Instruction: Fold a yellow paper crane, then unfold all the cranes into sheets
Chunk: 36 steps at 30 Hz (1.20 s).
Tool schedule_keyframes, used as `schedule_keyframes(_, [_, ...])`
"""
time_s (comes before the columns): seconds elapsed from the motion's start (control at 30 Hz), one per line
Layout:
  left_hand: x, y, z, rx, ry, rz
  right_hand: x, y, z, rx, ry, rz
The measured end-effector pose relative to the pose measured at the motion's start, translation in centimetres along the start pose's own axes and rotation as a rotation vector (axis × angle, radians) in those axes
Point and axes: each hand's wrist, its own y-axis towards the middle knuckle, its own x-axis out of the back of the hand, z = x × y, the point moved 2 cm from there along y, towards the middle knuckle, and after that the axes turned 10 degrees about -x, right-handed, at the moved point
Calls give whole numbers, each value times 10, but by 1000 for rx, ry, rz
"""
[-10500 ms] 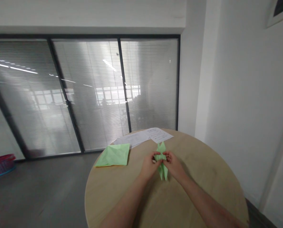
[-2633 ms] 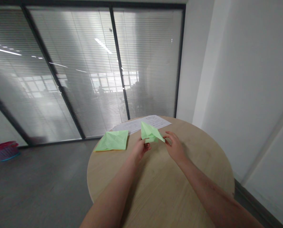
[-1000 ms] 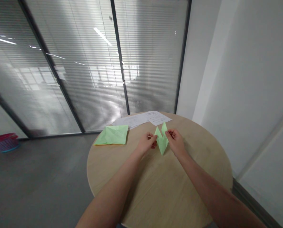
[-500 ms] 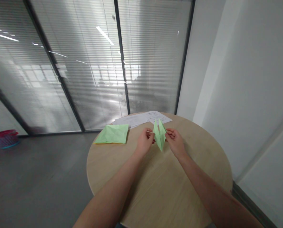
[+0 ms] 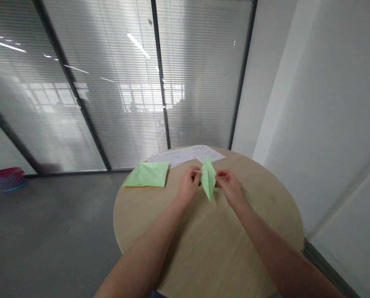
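Both my hands hold a folded light-green paper figure (image 5: 208,182), a narrow kite shape standing upright with its point down, just above the round wooden table (image 5: 209,248). My left hand (image 5: 187,187) pinches its left edge with closed fingers. On the other side, my right hand (image 5: 230,187) pinches its right edge the same way. The figure's two upper flaps lie together in one tip.
A second green sheet (image 5: 147,174), creased and flat, lies at the table's far left edge. White printed papers (image 5: 187,155) lie at the far edge. Glass partitions with blinds stand behind, a white wall to the right, and a pink-and-blue basket (image 5: 5,179) on the grey floor at left.
Over the last second the figure's two upper flaps, which stood apart in a V, have come together into one point. Both hands stayed on its sides.
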Motion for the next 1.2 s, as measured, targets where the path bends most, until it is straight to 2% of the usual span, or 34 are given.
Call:
schedule_keyframes(0.17, [-1, -2, -8, -56, 19, 10, 2, -2, 0, 161, -323, -9])
schedule_keyframes(0.27, [-2, -3, -8, -89, 76, 35, 1, -4, 1, 235, -430, -14])
schedule_keyframes(0.53, [-2, -5, -7, -101, 72, 69, 0, -1, -5, 180, -462, 17])
schedule_keyframes(0.77, [-4, -8, -9, -64, 12, 92, 2, -1, -4, 240, -575, -5])
schedule_keyframes(0.93, [-4, -7, -7, -119, 90, 108, 4, -5, 5, 335, -666, -46])
schedule_keyframes(1.0, [-3, -6, -6, -133, 132, 98, 4, -6, 8, 331, -644, -61])
schedule_keyframes(1.2, [1, -3, -2, -98, 208, 43, 2, -8, 11, 196, -464, -87])
